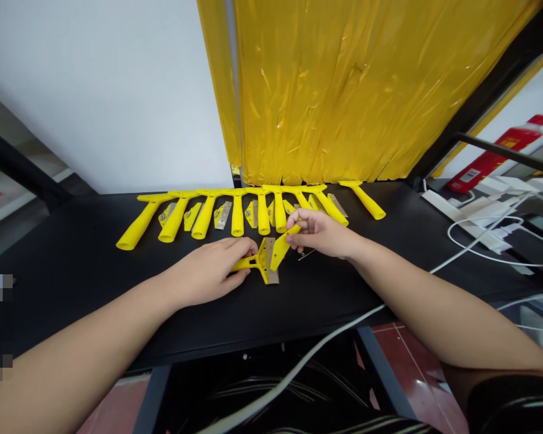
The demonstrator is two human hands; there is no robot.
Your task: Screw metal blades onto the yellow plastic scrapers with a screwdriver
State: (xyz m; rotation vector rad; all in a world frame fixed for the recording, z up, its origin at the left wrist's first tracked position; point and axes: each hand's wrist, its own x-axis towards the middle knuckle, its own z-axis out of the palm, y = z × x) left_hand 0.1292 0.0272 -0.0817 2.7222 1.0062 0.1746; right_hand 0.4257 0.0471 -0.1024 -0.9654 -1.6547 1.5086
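Observation:
My left hand point(221, 268) is closed around the handle of a yellow scraper point(252, 261), which points right on the black table. A grey metal blade point(273, 278) lies on the scraper's wide head. Pinched between the fingertips of my right hand point(319, 232) is a flat yellow cover plate point(281, 248) with small holes. The plate is tilted just above the blade; whether they touch I cannot tell. Beneath my right hand lies a thin metal piece point(306, 255), partly hidden.
Several yellow scraper handles point(201, 217) stand in a row along the table's back, with small yellow plates and metal blades point(224, 215) between them. White cables and a power strip point(464, 220) lie at the right, near a red bottle point(498, 154). One cable crosses the front edge.

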